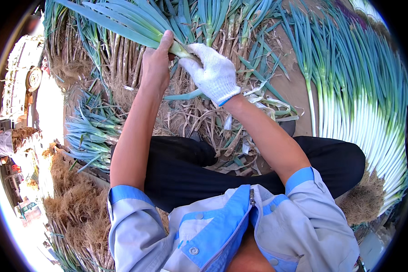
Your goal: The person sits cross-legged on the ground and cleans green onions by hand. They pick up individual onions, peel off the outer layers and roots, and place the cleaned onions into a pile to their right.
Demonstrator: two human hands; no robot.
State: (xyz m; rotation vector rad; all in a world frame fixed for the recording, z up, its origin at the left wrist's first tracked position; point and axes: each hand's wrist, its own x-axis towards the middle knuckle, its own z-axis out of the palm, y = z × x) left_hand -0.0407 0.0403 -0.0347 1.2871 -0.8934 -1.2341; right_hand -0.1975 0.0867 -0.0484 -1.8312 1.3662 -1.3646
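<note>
A green onion with broad blue-green leaves (132,29) is held up in front of me, its leaves pointing to the upper left. My bare left hand (159,61) is closed around it where the leaves meet the stalk. My right hand (212,69), in a white knitted glove, grips the pale stalk just to the right, fingers and thumb around it. The lower end of the stalk is hidden by the glove. Beneath my hands lie peeled dry skins and loose leaves (204,115). Unpeeled green onions with brown stalks (122,61) lie just beyond my left hand.
Peeled green onions with white stalks (346,112) lie in a long row on the right. Leafy tops (91,132) are heaped at the left, above bundles with tangled brown roots (74,200). My bent legs in black trousers (176,163) border the litter. A vehicle (20,78) stands far left.
</note>
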